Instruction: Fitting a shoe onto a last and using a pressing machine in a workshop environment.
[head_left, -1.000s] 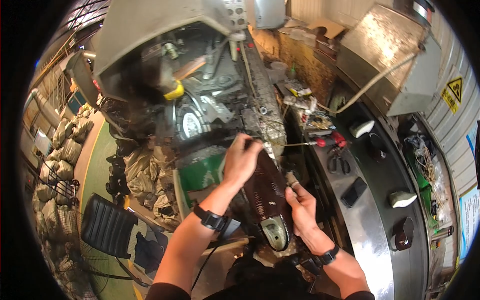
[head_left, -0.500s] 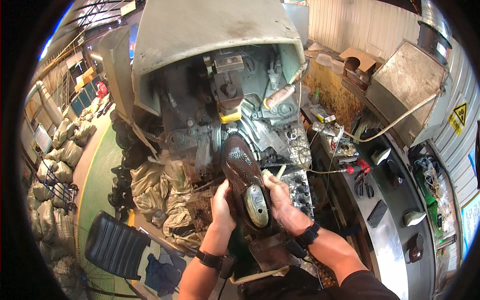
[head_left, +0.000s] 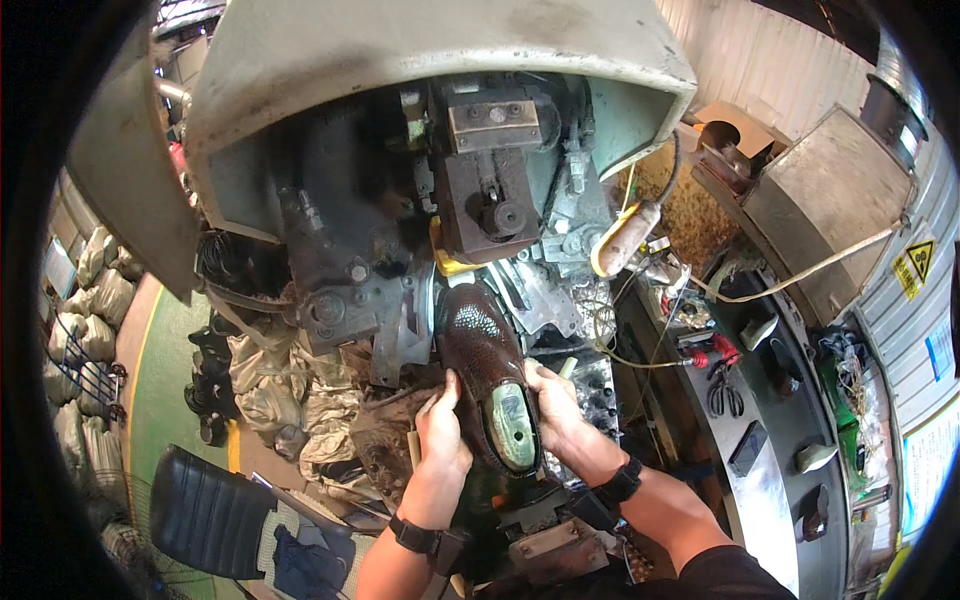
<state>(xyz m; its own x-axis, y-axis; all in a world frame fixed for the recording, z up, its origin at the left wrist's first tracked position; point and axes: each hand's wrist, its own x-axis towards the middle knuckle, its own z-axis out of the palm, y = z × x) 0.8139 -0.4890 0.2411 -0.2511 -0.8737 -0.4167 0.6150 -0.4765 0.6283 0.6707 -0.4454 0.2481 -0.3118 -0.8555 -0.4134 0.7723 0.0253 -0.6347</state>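
Observation:
A dark brown shoe upper (head_left: 482,338) with a textured, scale-like surface is stretched on a pale green last (head_left: 514,425). Its toe points away from me, up against the working parts of the machine (head_left: 490,190), under a yellow piece (head_left: 452,255). My left hand (head_left: 441,425) presses on the left side of the shoe, thumb up along its edge. On the opposite side my right hand (head_left: 558,408) grips near the heel opening. The fingers beneath the shoe are mostly hidden.
A grey hood (head_left: 420,45) arches over the machine. A handle-shaped lamp (head_left: 625,240) hangs at its right. On the right bench lie scissors (head_left: 724,390) and a phone (head_left: 748,447), beside a belt carrying several shoes. Left are a black chair (head_left: 212,512) and cloth sacks (head_left: 268,385).
My view has moved closer to the machine, which looks larger. Both hands keep hold of the shoe, whose toe now sits close in under the machine's yellow piece.

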